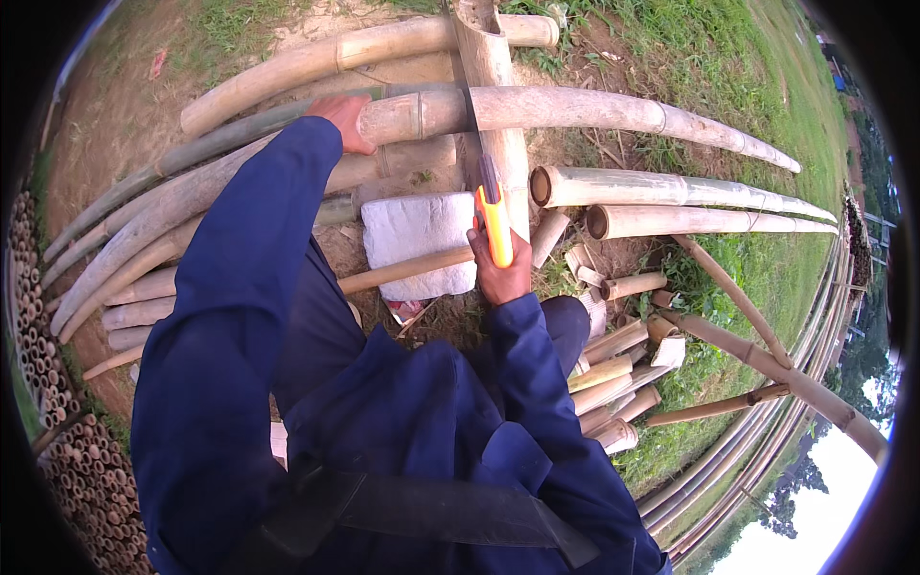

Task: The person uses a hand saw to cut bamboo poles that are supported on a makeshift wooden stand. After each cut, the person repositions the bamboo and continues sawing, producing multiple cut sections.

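My right hand (505,273) is closed round the orange handle of a hand saw (494,222). Its dark, narrow blade points away from me and lies across a thick bamboo pole (585,108). That pole runs sideways in front of me and rests over another bamboo piece (517,172) that points away from me. To the left of the blade, my left hand (343,120) grips the same pole near a node. Its fingertips are partly hidden behind the bamboo. How deep the blade sits in the pole cannot be seen.
A whitish block (414,235) sits before my knees, with a thin stick (407,270) across it. Long poles (144,240) lie to the left, and two cut poles (661,187) to the right. Short offcuts (609,393) are heaped by my right knee. Stacked bamboo (91,479) stands far left.
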`<state>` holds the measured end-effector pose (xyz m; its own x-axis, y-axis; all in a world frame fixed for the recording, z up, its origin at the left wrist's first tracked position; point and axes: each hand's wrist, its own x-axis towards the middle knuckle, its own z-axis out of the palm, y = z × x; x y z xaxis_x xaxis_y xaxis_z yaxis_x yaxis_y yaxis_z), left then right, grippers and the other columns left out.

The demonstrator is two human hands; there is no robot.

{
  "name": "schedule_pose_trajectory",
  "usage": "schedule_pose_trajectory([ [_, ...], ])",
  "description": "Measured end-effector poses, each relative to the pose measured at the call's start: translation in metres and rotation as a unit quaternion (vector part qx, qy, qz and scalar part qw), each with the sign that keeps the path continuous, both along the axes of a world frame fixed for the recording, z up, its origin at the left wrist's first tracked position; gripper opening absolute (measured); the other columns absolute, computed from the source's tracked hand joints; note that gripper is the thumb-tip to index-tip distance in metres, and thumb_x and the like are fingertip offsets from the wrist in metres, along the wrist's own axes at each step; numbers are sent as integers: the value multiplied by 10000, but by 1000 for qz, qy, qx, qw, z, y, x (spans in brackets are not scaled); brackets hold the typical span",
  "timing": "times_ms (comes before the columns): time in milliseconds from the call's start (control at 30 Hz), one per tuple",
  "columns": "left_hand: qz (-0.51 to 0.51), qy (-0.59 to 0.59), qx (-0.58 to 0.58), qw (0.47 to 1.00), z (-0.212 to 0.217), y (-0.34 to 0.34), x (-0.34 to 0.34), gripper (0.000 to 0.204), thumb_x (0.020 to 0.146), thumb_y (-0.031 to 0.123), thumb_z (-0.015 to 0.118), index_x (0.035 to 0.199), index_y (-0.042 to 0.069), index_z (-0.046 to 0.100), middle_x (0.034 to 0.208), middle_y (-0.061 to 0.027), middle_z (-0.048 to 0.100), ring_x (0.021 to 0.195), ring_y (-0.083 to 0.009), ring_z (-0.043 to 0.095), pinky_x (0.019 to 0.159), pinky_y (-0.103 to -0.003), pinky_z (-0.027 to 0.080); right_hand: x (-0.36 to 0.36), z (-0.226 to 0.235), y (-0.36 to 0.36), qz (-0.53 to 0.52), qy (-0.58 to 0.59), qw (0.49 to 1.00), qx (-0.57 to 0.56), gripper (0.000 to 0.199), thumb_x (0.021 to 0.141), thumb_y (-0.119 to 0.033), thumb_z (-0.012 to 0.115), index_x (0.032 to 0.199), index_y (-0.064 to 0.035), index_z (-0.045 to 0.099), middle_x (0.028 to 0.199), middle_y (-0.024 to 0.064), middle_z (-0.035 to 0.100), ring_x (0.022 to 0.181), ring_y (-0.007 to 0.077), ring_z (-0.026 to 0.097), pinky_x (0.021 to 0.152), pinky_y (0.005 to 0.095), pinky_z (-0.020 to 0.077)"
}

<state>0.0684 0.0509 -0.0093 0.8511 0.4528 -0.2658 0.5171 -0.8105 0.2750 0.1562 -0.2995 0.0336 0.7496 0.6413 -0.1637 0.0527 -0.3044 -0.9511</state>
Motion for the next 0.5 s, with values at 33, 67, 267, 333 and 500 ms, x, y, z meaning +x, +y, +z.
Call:
schedule_pose_trajectory([
  [33,0,9,-10,1000,-2,-3,-6,907,599,458,873,1352,38,595,1174,-249,693,1120,-403,657,975,-483,513,-13,5,-29,6,21,999,-43,180,930,-115,740,898,32,641,698,49,576,644,107,488,609,315,444],
  [67,7,11,-6,1000,1,5,-4,908,599,460,876,1353,39,595,1177,-250,692,1124,-402,655,975,-482,512,-23,8,-60,18,34,997,-71,171,926,-116,745,959,36,673,740,67,632,677,114,556,654,309,487],
  [267,14,32,-13,999,10,0,0,917,607,474,882,1361,42,590,1174,-250,694,1129,-402,655,989,-476,510,-55,19,-120,-13,-11,998,-59,323,900,-81,735,1203,26,703,883,120,737,813,144,697,785,290,543],
  [333,8,34,-22,999,7,2,9,918,587,449,881,1355,39,589,1193,-254,684,1138,-405,646,997,-472,502,-15,-4,-41,5,-44,997,-60,159,923,-93,728,860,37,662,658,64,609,607,103,496,577,330,462],
  [500,16,34,-20,999,2,-1,0,920,585,449,876,1358,38,592,1195,-256,683,1141,-407,643,1003,-473,499,-10,-5,-31,18,26,999,-39,175,933,-115,732,931,36,644,732,47,600,668,102,487,618,315,452],
])
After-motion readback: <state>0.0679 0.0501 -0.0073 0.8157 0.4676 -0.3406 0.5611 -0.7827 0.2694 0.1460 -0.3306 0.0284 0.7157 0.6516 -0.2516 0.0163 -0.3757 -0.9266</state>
